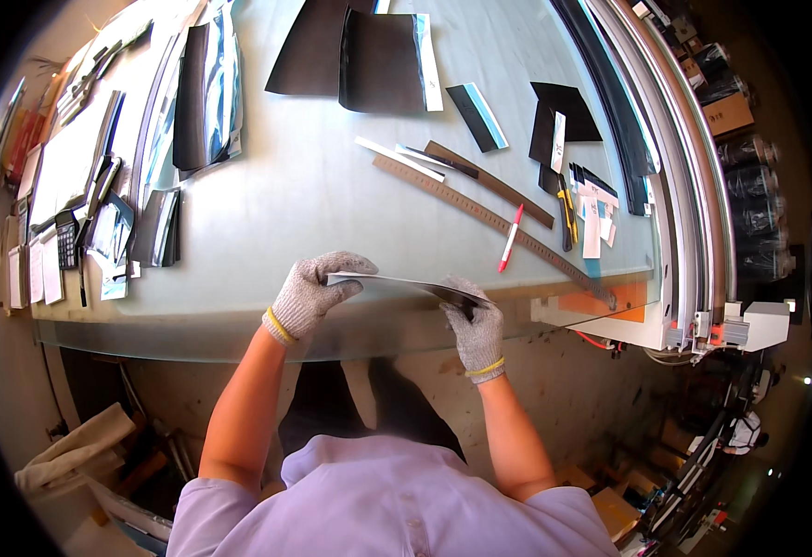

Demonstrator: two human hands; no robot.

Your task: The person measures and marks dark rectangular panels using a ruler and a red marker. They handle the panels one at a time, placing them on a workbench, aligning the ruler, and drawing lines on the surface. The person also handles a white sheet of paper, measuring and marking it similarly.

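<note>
Both my hands wear grey knit gloves with yellow cuffs. Between them, over the front edge of the glass-topped table (267, 213), a thin sheet (406, 280) is held almost edge-on, pale along its upper edge and dark underneath at the right. My left hand (318, 292) pinches its left end between thumb and fingers. The right end sits in the grip of my right hand (474, 325), with the thumb below. Beyond the sheet lie a long steel ruler (480, 213), a red-and-white marker (511, 238) and a yellow-and-black utility knife (567, 215).
Dark sheets (383, 65) lie at the back, with a black-and-blue strip (478, 116) nearby. Black pieces (568, 116) and white labelled scraps (593, 218) are at the right. Film stacks (204, 102) and a calculator (67, 243) stand left. A metal rail (694, 167) borders the table's right side.
</note>
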